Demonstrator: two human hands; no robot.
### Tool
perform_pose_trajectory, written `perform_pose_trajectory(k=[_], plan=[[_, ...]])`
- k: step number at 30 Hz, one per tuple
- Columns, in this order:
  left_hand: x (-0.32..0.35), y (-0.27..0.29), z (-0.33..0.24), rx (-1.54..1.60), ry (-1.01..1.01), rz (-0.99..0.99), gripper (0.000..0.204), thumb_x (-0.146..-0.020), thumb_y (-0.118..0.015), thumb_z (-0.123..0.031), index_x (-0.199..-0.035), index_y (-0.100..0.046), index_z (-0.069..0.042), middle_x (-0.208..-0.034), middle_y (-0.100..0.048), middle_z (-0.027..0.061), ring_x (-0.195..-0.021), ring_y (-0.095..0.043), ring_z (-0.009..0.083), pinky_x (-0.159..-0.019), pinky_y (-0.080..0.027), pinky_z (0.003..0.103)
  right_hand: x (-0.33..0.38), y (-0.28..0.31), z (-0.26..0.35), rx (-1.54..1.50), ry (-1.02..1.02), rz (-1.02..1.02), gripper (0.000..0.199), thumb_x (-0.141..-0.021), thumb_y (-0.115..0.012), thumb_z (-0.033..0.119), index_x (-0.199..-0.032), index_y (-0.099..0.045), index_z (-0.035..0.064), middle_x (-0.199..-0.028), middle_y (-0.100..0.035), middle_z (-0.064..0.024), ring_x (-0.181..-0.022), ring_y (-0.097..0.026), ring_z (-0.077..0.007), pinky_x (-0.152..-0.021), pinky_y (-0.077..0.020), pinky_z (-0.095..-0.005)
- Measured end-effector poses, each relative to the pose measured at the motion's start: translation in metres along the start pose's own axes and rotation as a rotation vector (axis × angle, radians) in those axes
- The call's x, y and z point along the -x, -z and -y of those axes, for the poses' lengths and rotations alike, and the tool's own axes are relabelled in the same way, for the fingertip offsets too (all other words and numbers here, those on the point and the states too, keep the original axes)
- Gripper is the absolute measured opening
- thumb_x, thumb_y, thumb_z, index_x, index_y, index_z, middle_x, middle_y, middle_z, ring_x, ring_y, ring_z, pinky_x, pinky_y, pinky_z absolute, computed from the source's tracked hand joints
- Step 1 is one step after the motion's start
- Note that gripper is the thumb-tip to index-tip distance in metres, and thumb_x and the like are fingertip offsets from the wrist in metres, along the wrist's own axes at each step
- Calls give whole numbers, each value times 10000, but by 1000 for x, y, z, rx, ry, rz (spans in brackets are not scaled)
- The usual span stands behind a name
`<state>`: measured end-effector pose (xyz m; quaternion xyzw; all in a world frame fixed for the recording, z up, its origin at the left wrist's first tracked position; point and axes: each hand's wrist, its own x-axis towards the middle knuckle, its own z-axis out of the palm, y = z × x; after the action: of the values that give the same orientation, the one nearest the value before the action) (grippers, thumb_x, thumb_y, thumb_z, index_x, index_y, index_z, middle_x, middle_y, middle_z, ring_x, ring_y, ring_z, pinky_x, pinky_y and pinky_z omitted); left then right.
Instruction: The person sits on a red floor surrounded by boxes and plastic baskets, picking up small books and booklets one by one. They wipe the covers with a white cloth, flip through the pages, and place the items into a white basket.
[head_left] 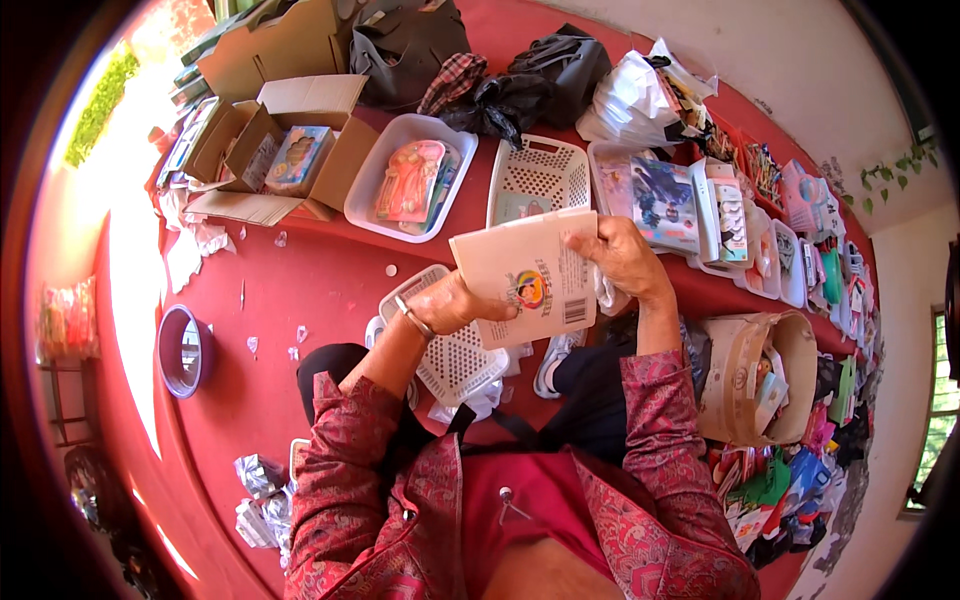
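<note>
Both my hands hold a flat white packet (525,275) with a small coloured picture and a barcode on its back. My left hand (455,303), with a metal bangle on the wrist, grips its lower left edge. My right hand (625,258) grips its upper right edge. The packet hangs above a white perforated basket (450,360) that lies on the red floor in front of my knees. Red patterned sleeves cover both my forearms.
White trays (410,180) and another perforated basket (540,175) with packaged goods line the far side. An open cardboard box (275,150) stands at the left, a round tub (183,350) nearer, a lined basket (755,375) at the right, dark bags behind.
</note>
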<state>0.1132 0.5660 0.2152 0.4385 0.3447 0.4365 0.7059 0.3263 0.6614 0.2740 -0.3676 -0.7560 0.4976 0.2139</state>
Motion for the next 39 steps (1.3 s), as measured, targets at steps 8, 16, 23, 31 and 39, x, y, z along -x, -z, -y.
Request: perform_pose_trajectory(k=[8,16,23,31,39], plan=[[-5,-2,-9,31,-56,-166,430,-708,-670,-51,-1107,-527,23,-1014,-612,102,-870,-601,191,-819,-469,327,17,-3,14,-178,111,-66,284,-824,-623,194,-1020,-629,-13,-838,-658,-49,-762,-566,-74,-703,-463,-239],[-17,-6,31,755,-172,-63,626,-774,-668,-262,-1282,-370,-49,-1282,-447,76,-1191,-419,237,-1003,-318,438,13,-28,11,-400,223,-367,245,-854,-594,182,-991,-627,-20,-823,-641,-18,-719,-553,-60,-625,-447,-223],[-23,-4,28,1127,-179,-129,510,-764,-680,-158,-1210,-451,-61,-1164,-548,81,-1087,-517,246,-964,-391,433,25,-47,25,-186,210,-187,450,-773,-682,267,-1072,-561,-47,-794,-614,-39,-674,-552,-77,-584,-445,-223],[-23,4,38,924,-155,-38,502,-776,-665,-154,-1201,-432,-25,-1136,-553,122,-1026,-560,257,-898,-459,417,15,-25,51,-581,28,-99,381,-882,-519,284,-1008,-579,-70,-847,-610,-40,-769,-542,-81,-699,-435,-212],[-27,3,37,1070,-23,-110,548,-869,-468,-446,-1229,-426,-35,-1158,-548,139,-1043,-550,278,-920,-430,427,10,-42,47,-431,122,-114,271,-897,-506,185,-1001,-571,-57,-859,-603,-46,-789,-542,-82,-704,-439,-217]])
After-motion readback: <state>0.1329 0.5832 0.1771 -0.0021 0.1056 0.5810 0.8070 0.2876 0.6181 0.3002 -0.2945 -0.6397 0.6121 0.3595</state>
